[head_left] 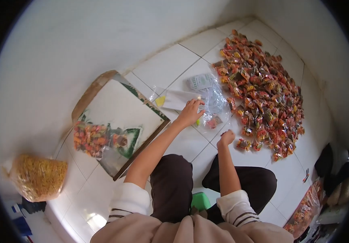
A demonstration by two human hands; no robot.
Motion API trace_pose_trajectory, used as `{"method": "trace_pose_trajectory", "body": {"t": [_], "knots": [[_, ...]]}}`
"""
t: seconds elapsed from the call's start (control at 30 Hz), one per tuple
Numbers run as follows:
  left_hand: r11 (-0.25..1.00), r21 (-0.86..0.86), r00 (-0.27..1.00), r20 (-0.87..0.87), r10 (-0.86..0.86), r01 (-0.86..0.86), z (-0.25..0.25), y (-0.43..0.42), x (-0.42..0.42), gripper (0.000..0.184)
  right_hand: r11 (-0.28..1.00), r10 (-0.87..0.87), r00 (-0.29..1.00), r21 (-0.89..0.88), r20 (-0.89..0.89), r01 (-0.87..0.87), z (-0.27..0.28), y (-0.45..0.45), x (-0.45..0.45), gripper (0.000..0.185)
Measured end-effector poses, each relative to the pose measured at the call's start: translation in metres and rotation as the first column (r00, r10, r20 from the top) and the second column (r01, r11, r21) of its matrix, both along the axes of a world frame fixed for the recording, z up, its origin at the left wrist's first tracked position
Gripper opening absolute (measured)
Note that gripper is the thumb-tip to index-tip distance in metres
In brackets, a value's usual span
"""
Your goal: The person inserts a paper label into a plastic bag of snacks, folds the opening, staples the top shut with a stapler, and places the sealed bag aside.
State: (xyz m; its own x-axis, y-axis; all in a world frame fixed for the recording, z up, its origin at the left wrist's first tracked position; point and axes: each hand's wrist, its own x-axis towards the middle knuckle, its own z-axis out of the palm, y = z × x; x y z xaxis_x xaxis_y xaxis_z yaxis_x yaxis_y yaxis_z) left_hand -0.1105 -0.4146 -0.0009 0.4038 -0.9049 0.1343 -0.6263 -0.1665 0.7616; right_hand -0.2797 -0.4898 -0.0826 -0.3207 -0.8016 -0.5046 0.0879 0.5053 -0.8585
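My left hand reaches over the near side of some clear plastic bags, its fingers a little apart and bent. Under and beside it lie a white sheet and a small yellow piece. My right hand is closed, held between the bags and the heap of small filled packets. Whatever its fingers may hold is hidden. Close to both hands, a single reddish packet shows at the lower edge of the clear bags.
Left of my knees is a low board-topped table with a bag of colourful packets on it. A big bag of yellow snacks stands farther left. Something green sits between my legs. At right lies another packet-filled bag.
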Motion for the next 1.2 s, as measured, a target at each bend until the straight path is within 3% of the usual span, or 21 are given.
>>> {"method": "trace_pose_trajectory", "body": {"t": [0.03,0.07,0.1,0.13,0.17,0.2,0.27,0.4,0.47,0.5,0.57,0.6,0.67,0.8,0.87,1.0,1.07,1.1,1.17,1.2], "knots": [[0.996,0.086,0.999,0.022,-0.03,0.028,-0.014,-0.01,0.002,0.037,1.0,-0.014,1.0,0.016,-0.016,0.014,-0.02,0.002,-0.001,0.02],[0.984,0.172,0.997,0.046,-0.062,0.053,-0.029,-0.02,0.005,0.043,0.986,0.161,0.986,0.044,0.044,-0.163,-0.04,0.005,0.001,0.02],[0.979,0.19,0.997,0.031,-0.075,0.068,-0.045,-0.03,0.007,0.043,0.94,0.327,0.938,0.063,0.112,-0.336,-0.055,0.008,0.003,0.019],[0.987,0.119,0.98,0.156,-0.127,0.109,-0.061,-0.04,0.007,0.051,0.942,0.315,0.943,0.086,0.103,-0.324,-0.053,0.007,0.009,0.019],[0.986,0.051,0.945,0.281,-0.166,0.158,-0.075,-0.047,0.006,0.059,0.916,0.389,0.92,-0.088,-0.045,-0.392,-0.051,0.003,0.017,0.019],[0.983,0.07,0.947,0.264,-0.181,0.168,-0.078,-0.051,0.002,0.059,0.847,0.432,0.879,-0.242,-0.203,-0.473,-0.051,-0.004,0.026,0.019],[0.889,0.363,0.824,0.385,-0.417,0.28,-0.067,-0.058,-0.006,0.071,0.847,0.436,0.868,-0.219,-0.237,-0.485,-0.07,-0.028,0.034,0.024],[0.907,0.345,0.794,0.467,-0.39,0.242,-0.112,-0.075,-0.009,0.077,0.858,0.392,0.849,-0.194,-0.353,-0.476,-0.068,-0.049,0.052,0.033],[0.914,0.395,0.789,0.531,-0.31,0.093,-0.126,-0.083,-0.007,0.071,0.801,0.357,0.793,-0.275,-0.493,-0.531,-0.068,-0.054,0.057,0.037],[0.911,0.401,0.792,0.524,-0.314,0.096,-0.14,-0.087,-0.004,0.071,0.804,0.36,0.791,-0.266,-0.495,-0.532,-0.077,-0.058,0.059,0.037],[0.95,0.305,0.69,0.674,-0.264,0.066,-0.168,-0.092,0.004,0.064,0.763,0.2,0.662,-0.31,-0.722,-0.568,-0.096,-0.064,0.06,0.035],[0.949,0.309,0.691,0.671,-0.267,0.067,-0.17,-0.094,0.005,0.064,0.764,0.204,0.661,-0.305,-0.722,-0.568,-0.092,-0.066,0.061,0.035],[0.96,0.256,0.724,0.641,-0.255,0.111,-0.169,-0.096,0.005,0.065,0.896,0.373,0.842,-0.084,-0.388,-0.436,-0.072,-0.068,0.062,0.025],[0.957,0.272,0.681,0.683,-0.263,0.097,-0.152,-0.091,-0.008,0.067,0.884,0.377,0.754,-0.035,-0.538,-0.466,-0.083,-0.068,0.055,0.013],[0.877,0.479,0.651,0.654,-0.384,0.036,-0.148,-0.094,-0.013,0.068,0.899,0.402,0.832,-0.007,-0.383,-0.438,-0.083,-0.061,0.051,0.009],[0.82,0.572,0.675,0.603,-0.425,0.005,-0.127,-0.102,-0.02,0.067,0.91,0.392,0.835,0.029,-0.386,-0.414,-0.074,-0.047,0.039,0.014],[0.687,0.727,0.705,0.49,-0.512,-0.006,-0.102,-0.103,-0.023,0.059,0.933,0.303,0.886,-0.08,-0.352,-0.351,-0.071,-0.039,0.031,0.016],[0.698,0.716,0.703,0.499,-0.507,-0.006,-0.104,-0.103,-0.023,0.059,0.933,0.296,0.887,-0.094,-0.354,-0.348,-0.061,-0.035,0.028,0.016],[0.706,0.708,0.743,0.474,-0.472,-0.003,-0.118,-0.104,-0.02,0.045,0.971,0.214,0.97,-0.087,-0.112,-0.224,-0.031,-0.029,0.026,0.015],[0.717,0.697,0.739,0.487,-0.466,-0.008,-0.112,-0.102,-0.021,0.045,0.97,0.211,0.972,-0.103,-0.107,-0.222,-0.017,-0.028,0.023,0.015]]}}
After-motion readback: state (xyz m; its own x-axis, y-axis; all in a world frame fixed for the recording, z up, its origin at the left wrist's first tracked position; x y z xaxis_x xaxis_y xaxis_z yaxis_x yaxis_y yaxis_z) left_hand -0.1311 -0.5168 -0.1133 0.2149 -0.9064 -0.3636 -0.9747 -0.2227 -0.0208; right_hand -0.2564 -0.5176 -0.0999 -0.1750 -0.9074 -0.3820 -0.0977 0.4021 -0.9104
